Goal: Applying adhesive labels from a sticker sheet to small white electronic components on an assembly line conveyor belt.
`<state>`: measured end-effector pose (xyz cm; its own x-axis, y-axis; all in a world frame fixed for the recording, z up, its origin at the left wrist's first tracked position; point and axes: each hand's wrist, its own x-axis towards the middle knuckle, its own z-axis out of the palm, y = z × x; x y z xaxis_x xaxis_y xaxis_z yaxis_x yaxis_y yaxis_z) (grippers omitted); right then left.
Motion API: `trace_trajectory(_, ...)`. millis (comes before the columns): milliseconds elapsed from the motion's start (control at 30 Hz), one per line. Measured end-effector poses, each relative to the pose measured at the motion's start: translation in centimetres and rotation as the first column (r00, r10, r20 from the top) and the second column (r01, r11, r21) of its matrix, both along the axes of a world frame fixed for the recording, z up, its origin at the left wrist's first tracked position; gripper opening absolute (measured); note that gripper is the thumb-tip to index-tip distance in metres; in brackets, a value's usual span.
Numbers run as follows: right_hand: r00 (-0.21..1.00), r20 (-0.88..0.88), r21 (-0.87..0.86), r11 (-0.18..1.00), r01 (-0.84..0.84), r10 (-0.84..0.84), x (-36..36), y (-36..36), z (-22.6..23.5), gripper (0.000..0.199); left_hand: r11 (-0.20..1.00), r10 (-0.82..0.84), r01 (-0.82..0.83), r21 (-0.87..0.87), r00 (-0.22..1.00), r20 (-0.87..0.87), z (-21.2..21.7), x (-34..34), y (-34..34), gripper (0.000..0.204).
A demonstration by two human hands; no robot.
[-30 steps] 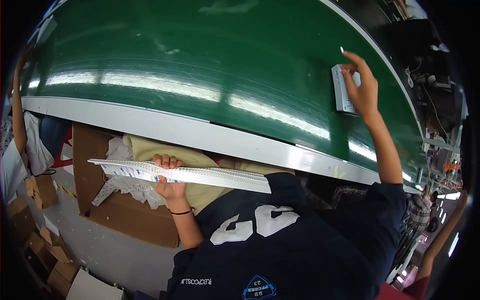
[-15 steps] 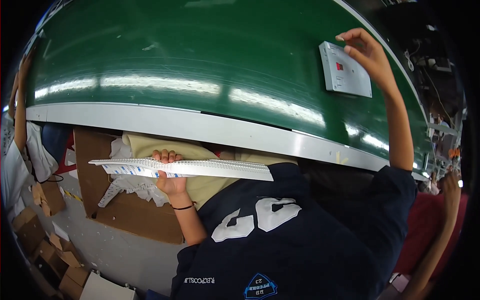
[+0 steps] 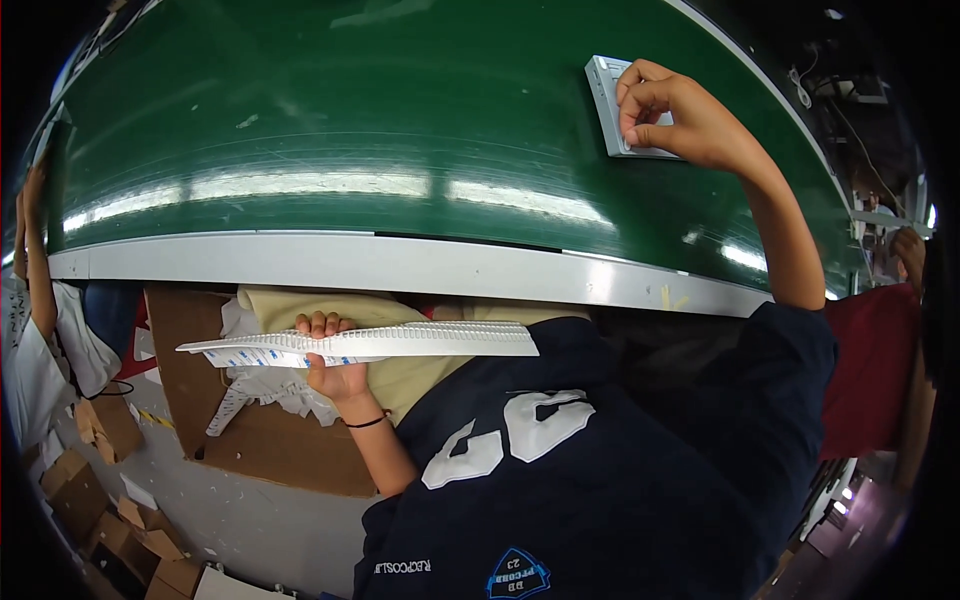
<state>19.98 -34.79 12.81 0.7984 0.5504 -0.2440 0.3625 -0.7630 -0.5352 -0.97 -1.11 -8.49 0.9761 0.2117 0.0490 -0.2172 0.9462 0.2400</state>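
Observation:
My left hand (image 3: pixel 338 378) grips a long white sheet (image 3: pixel 455 340), thumb on the near side and fingers over the far side. Ridges like rows of small tabs run along its upper edge, and blue print shows underneath. Far right on the green belt surface (image 3: pixel 350 90) lies a flat pale grey box-shaped device (image 3: pixel 604 98). Over its face is my right hand (image 3: pixel 675 115), fingers curled and thumb and fingertip pinched at the near-left corner. Whatever small piece may be between those fingertips is too hidden to name. The hand covers most of the device.
A white metal rail (image 3: pixel 420 262) edges the green surface. Below it stands an open cardboard box (image 3: pixel 290 450) holding crumpled white backing strips (image 3: pixel 290 388). Small cartons (image 3: pixel 110 428) lie at lower left. Another person's arm (image 3: pixel 36 250) reaches in at far left; a person in red is at right.
My right hand has come down and left onto the device, its fingers closing into a pinch. The device appears farther left in the picture. My left hand still holds the sheet.

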Motion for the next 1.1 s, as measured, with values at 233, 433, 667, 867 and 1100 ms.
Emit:
trace_trajectory(233, 0.999, -0.032, 0.014, 1.0, -0.004, 0.005, 0.3, 0.9, -0.5, 0.008, 1.0, -0.002, 0.001, 0.014, 1.0, 0.006, -0.1, 0.0, 0.3, 0.035)
trace_trajectory(433, 0.995, 0.088, -0.048, 0.998, -0.038, 0.042, -0.4, 1.6, -1.3, 0.012, 1.0, 0.005, -0.005, 0.016, 1.0, 0.002, -0.3, 0.0, 0.3, 0.035)
trace_trajectory(667, 0.849, 0.518, -0.025, 0.994, -0.11, 0.107, -3.4, 1.9, -3.9, 0.022, 1.0, 0.005, -0.005, -0.004, 1.0, 0.023, -0.2, 0.2, 0.3, 0.035)
trace_trajectory(867, 0.552, 0.812, -0.16, 0.981, -0.106, 0.192, -4.9, 2.6, -5.2, 0.028, 1.0, 0.01, -0.01, -0.003, 1.0, 0.017, -0.1, 0.2, 0.3, 0.036)
trace_trajectory(1100, 0.817, 0.576, 0.088, 0.996, -0.032, -0.025, -3.9, 3.6, -3.4, 0.036, 0.999, -0.018, 0.014, 0.035, 0.993, 0.116, 1.6, -0.3, -0.5, 0.036)
